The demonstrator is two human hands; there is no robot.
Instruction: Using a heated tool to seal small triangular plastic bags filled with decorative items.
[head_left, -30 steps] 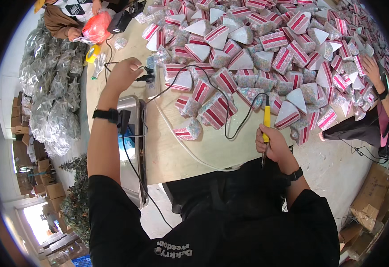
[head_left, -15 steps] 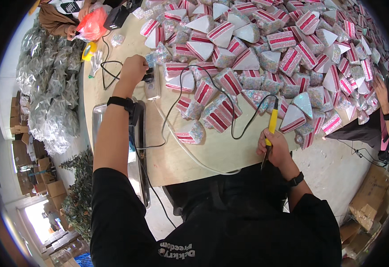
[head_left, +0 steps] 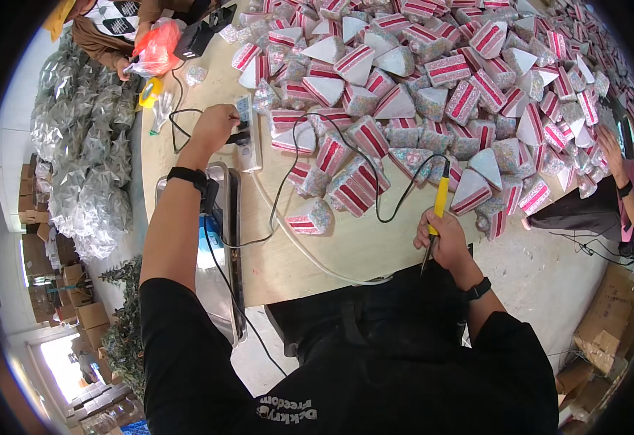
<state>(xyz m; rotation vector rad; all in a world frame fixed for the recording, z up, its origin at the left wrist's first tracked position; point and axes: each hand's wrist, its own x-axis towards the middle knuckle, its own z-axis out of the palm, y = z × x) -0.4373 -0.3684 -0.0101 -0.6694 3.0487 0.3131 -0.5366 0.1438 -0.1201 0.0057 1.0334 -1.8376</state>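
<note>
My right hand (head_left: 447, 241) is closed around the yellow handle of a soldering iron (head_left: 441, 199). Its black cord leaves the upper end, and the thin metal tip points down toward me past the table edge. At the left, my left hand (head_left: 215, 127) has its fingers curled at the side of a white power strip (head_left: 249, 156). A black plug (head_left: 240, 135) sits on the strip beside those fingers; whatever they pinch is hidden. Pink-and-white cake-slice-shaped pieces (head_left: 353, 188) in clear glittery wrapping are heaped beyond both hands, the nearest being a single slice (head_left: 310, 217).
The black cord (head_left: 281, 196) loops over the table (head_left: 302, 264) and the nearest slices. A white cable (head_left: 295, 243) curves toward the front edge. Metal trays (head_left: 219, 290) stand at the left edge. Another person's hand (head_left: 611, 151) rests by the heap at right; another person is at upper left.
My left hand has shifted slightly left and down along the power strip, uncovering more of its sockets. The soldering iron has moved slightly left with my right hand.
</note>
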